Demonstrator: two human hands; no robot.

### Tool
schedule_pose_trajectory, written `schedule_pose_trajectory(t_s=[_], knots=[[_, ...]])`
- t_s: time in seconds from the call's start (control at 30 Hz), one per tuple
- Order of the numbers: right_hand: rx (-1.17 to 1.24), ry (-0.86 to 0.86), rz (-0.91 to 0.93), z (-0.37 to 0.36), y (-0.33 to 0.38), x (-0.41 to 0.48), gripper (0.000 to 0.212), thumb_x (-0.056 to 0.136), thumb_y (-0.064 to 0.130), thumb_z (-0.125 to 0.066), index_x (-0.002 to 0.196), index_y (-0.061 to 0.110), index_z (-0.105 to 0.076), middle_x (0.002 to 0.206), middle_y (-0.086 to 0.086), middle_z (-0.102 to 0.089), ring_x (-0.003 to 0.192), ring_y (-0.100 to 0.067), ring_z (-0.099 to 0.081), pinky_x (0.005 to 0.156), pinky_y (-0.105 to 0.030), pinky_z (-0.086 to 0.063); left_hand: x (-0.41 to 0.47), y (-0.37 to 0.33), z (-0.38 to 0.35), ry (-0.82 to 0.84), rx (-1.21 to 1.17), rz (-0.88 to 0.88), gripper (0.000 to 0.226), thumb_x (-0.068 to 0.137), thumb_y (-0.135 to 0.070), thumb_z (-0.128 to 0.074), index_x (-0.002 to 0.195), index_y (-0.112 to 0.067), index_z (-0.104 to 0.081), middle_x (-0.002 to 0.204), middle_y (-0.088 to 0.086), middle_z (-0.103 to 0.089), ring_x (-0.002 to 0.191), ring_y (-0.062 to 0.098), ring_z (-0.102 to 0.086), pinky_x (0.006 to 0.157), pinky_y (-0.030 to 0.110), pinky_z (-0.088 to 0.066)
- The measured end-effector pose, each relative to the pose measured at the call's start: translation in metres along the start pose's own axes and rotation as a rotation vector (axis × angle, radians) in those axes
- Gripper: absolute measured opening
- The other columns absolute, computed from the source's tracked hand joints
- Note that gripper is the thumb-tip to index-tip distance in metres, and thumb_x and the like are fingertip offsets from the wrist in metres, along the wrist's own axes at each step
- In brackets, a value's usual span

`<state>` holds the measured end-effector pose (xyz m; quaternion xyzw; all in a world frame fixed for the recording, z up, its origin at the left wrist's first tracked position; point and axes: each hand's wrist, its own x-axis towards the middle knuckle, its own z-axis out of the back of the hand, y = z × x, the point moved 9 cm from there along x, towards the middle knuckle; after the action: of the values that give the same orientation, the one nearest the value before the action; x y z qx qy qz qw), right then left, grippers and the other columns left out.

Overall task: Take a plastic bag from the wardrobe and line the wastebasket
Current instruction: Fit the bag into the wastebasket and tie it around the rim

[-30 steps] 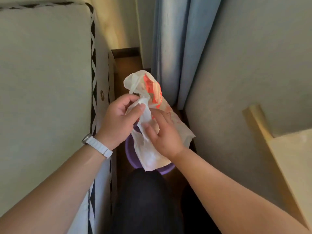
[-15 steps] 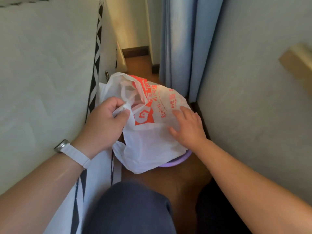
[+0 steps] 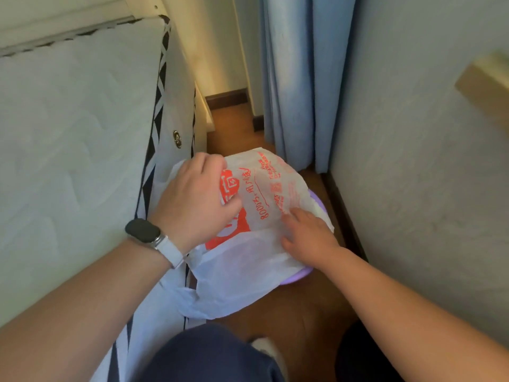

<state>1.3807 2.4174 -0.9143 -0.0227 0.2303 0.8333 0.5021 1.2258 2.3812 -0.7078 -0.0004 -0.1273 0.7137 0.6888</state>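
Note:
A white plastic bag (image 3: 248, 260) with orange print lies spread over a purple wastebasket (image 3: 298, 277) on the floor. Only slivers of the basket's rim show, at the right and near edges. My left hand (image 3: 195, 202), a watch on its wrist, grips the bag's left edge from above. My right hand (image 3: 308, 232) rests flat on the bag's right side, fingers pressing the plastic over the rim. The bag's handles hang loose toward me at the lower left.
A mattress (image 3: 77, 161) with black-and-white trim stands close on the left. A blue curtain (image 3: 294, 78) and a pale wall (image 3: 413, 161) close the right side. The brown floor (image 3: 289, 321) forms a narrow gap. My knee in dark fabric (image 3: 214, 354) is below.
The bag went from bunched between both hands to opened and lowered over the purple basket. My left hand turned palm down on the left edge and my right hand stayed on the right side.

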Motion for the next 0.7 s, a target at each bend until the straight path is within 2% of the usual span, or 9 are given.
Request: schedule_pose_trajectory(t_s=[0.1,0.17,0.27,0.33,0.37,0.5,0.6,0.63,0.7], knots=[[0.036,-0.039,0.003,0.006,0.0,-0.002,0.051,0.096,0.042,-0.045,0.143,0.023,-0.038,0.149,-0.005,-0.039,0.134,-0.027,-0.039,0.111,-0.042,-0.034,0.057,-0.002,-0.033,0.133,0.068,-0.032,0.066,0.087,-0.051,-0.061,0.141,-0.022,-0.037,0.141,0.001,-0.045,0.127,0.022,-0.044,0.096,0.037,-0.042],[0.045,-0.091,-0.011,0.014,-0.004,-0.005,0.054,0.097,0.041,-0.044,0.147,0.025,-0.034,0.152,-0.003,-0.036,0.139,-0.025,-0.035,0.116,-0.041,-0.026,0.083,0.013,-0.067,0.289,0.082,0.05,0.078,0.086,-0.056,-0.061,0.149,-0.024,-0.027,0.151,0.003,-0.038,0.133,0.025,-0.042,0.101,0.042,-0.043],[0.069,-0.178,-0.058,0.027,-0.015,-0.008,0.053,0.097,0.042,-0.045,0.148,0.031,-0.033,0.157,0.001,-0.031,0.145,-0.022,-0.027,0.121,-0.04,-0.016,0.086,0.023,-0.11,0.464,-0.191,0.194,0.078,0.088,-0.049,-0.064,0.151,-0.025,-0.023,0.144,0.001,-0.046,0.115,0.022,-0.057,0.081,0.032,-0.054],[0.105,-0.182,-0.085,0.027,-0.023,-0.006,0.053,0.097,0.043,-0.047,0.147,0.032,-0.033,0.159,0.002,-0.026,0.147,-0.022,-0.022,0.121,-0.039,-0.016,0.079,0.012,-0.125,0.494,-0.317,0.15,0.059,0.093,-0.036,-0.062,0.144,-0.025,-0.033,0.12,-0.006,-0.055,0.09,0.011,-0.059,0.064,0.021,-0.05],[0.133,-0.172,-0.095,0.024,-0.027,-0.004,0.053,0.097,0.042,-0.048,0.147,0.031,-0.033,0.16,0.002,-0.024,0.147,-0.022,-0.02,0.12,-0.038,-0.018,0.076,0.009,-0.132,0.494,-0.338,0.117,0.047,0.095,-0.031,-0.06,0.137,-0.027,-0.039,0.114,-0.009,-0.056,0.084,0.008,-0.058,0.062,0.02,-0.048],[0.167,-0.172,-0.071,0.016,-0.029,0.002,0.054,0.096,0.031,-0.052,0.147,0.027,-0.035,0.159,0.0,-0.022,0.146,-0.021,-0.018,0.118,-0.036,-0.024,0.067,0.026,-0.17,0.558,-0.244,0.14,0.023,0.094,-0.036,-0.058,0.114,-0.028,-0.052,0.105,-0.013,-0.061,0.083,0.011,-0.062,0.066,0.026,-0.052],[0.188,-0.183,-0.049,0.015,-0.026,0.006,0.056,0.094,0.026,-0.055,0.147,0.024,-0.036,0.159,-0.002,-0.024,0.145,-0.022,-0.021,0.115,-0.036,-0.028,0.063,0.03,-0.192,0.565,-0.205,0.107,0.014,0.094,-0.035,-0.058,0.085,-0.027,-0.065,0.081,-0.009,-0.06,0.075,0.018,-0.06,0.06,0.027,-0.043],[0.202,-0.191,-0.036,0.015,-0.024,0.007,0.058,0.093,0.026,-0.056,0.148,0.023,-0.035,0.158,-0.003,-0.025,0.144,-0.023,-0.023,0.115,-0.036,-0.028,0.062,0.026,-0.195,0.535,-0.201,0.061,0.02,0.093,-0.034,-0.059,0.074,-0.028,-0.063,0.082,-0.007,-0.057,0.079,0.02,-0.058,0.062,0.027,-0.042],[0.247,-0.216,-0.01,0.015,-0.022,0.009,0.062,0.092,0.027,-0.058,0.149,0.024,-0.032,0.158,0.0,-0.026,0.144,-0.021,-0.024,0.115,-0.036,-0.029,0.06,0.021,-0.201,0.466,-0.175,-0.032,0.016,0.091,-0.034,-0.063,0.079,-0.026,-0.069,0.105,-0.008,-0.056,0.099,0.018,-0.053,0.078,0.032,-0.047]])
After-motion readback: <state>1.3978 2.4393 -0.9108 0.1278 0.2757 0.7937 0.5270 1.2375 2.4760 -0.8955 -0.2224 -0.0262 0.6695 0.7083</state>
